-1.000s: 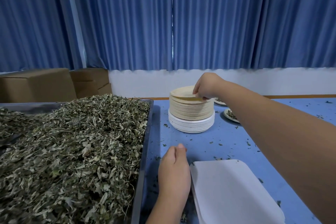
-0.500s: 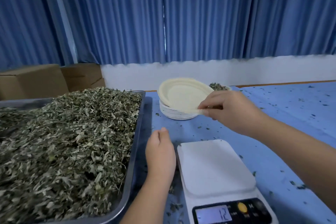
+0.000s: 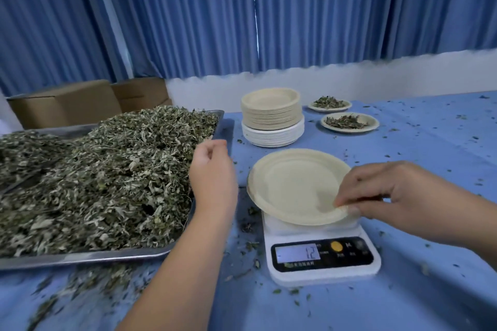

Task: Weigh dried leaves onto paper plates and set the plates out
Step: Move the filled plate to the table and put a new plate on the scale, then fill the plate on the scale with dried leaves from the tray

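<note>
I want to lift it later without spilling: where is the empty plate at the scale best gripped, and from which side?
Pinch the thin rim of the empty plate at its near right edge, coming from the right, as the right hand does. The rim juts past the scale there, likely leaving room for fingers beneath.

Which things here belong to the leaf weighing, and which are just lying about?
In the job: empty plate, pinched at its rim by the right hand over the scale; tray of dried leaves by the left hand; plate stack; two filled plates.
Lying about: cardboard boxes; leaf crumbs on the tablecloth; curtains.
</note>
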Tool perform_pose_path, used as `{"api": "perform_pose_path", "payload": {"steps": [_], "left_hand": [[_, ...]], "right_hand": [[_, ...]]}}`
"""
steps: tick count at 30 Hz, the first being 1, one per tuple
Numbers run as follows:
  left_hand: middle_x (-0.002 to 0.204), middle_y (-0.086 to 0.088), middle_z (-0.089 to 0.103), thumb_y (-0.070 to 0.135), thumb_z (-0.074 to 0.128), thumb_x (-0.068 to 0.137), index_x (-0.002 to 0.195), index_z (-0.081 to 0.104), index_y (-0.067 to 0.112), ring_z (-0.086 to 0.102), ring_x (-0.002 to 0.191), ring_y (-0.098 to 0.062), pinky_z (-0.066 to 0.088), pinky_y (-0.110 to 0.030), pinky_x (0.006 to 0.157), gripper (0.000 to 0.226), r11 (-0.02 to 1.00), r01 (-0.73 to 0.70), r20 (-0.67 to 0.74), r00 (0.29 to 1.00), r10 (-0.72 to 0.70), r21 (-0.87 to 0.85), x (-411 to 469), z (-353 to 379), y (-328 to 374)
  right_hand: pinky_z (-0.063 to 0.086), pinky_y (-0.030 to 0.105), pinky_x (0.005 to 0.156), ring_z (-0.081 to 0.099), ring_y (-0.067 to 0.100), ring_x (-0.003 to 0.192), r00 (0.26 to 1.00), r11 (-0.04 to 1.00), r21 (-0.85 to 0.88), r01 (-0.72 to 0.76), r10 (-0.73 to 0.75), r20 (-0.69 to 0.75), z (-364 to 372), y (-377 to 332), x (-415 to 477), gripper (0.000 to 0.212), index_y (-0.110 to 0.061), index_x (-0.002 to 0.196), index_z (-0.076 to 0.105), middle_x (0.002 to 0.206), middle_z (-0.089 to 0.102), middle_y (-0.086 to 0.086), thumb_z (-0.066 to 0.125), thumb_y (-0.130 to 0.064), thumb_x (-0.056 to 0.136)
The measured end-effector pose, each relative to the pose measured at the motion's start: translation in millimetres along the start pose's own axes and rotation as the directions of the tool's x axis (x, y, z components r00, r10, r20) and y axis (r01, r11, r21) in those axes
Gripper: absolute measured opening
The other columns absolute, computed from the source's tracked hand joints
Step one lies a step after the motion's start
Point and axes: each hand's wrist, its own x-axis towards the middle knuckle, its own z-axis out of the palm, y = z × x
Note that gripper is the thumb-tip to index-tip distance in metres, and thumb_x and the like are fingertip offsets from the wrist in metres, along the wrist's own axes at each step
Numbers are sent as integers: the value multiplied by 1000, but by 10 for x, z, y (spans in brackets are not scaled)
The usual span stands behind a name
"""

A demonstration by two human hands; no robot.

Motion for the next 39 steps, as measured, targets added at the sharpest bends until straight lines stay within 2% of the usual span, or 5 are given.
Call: {"api": "perform_pose_path", "payload": {"steps": [8, 17, 25, 32, 39], "left_hand": [[102, -4, 57, 17, 49, 93, 93, 60, 22, 54, 85, -19, 39, -30, 71, 12, 863, -212, 187, 972, 139, 458, -25, -37, -38], [130, -8, 52, 52, 31, 94, 127, 55, 23, 50, 117, -34, 39, -47, 93, 50, -28, -105, 98, 978, -184, 994, 131, -558, 213], [88, 2, 58, 58, 31, 97, 97, 61, 16, 56, 85, -22, 44, -40, 88, 51, -47, -143, 126, 956, -263, 989, -70, -765, 242], [142, -7, 47, 71, 21, 92, 145, 37, 19, 48, 125, -30, 42, -46, 102, 76, -104, -196, 137, 901, -412, 975, -181, -884, 170], [93, -3, 51, 52, 34, 99, 113, 52, 16, 60, 90, -29, 49, -36, 74, 42, -104, -296, 273, 942, -196, 949, -285, -930, 80]], "right_hand": [[46, 14, 74, 64, 4, 85, 997, 998, 53, -28, 23, 76, 40, 94, -39, 33, -43, 91, 74, 101, 66, -22, 71, -11, 84], [41, 15, 56, 56, 13, 61, 986, 994, 80, -76, 86, -142, -16, 80, -5, 30, -45, 74, 72, 86, 66, -19, 70, -16, 84], [38, 7, 54, 48, 3, 53, 961, 981, 126, -148, 173, -217, -31, 131, -20, 29, -38, 69, 71, 74, 64, -23, 69, -13, 85], [35, 5, 44, 48, -1, 47, 945, 968, 164, -188, 224, -239, -33, 87, -50, 23, -28, 75, 73, 52, 56, -27, 66, -10, 87], [36, 7, 44, 47, 0, 46, 933, 952, 217, -214, 265, -245, -22, 131, -52, 20, -26, 77, 74, 51, 57, -19, 66, -11, 88]]}}
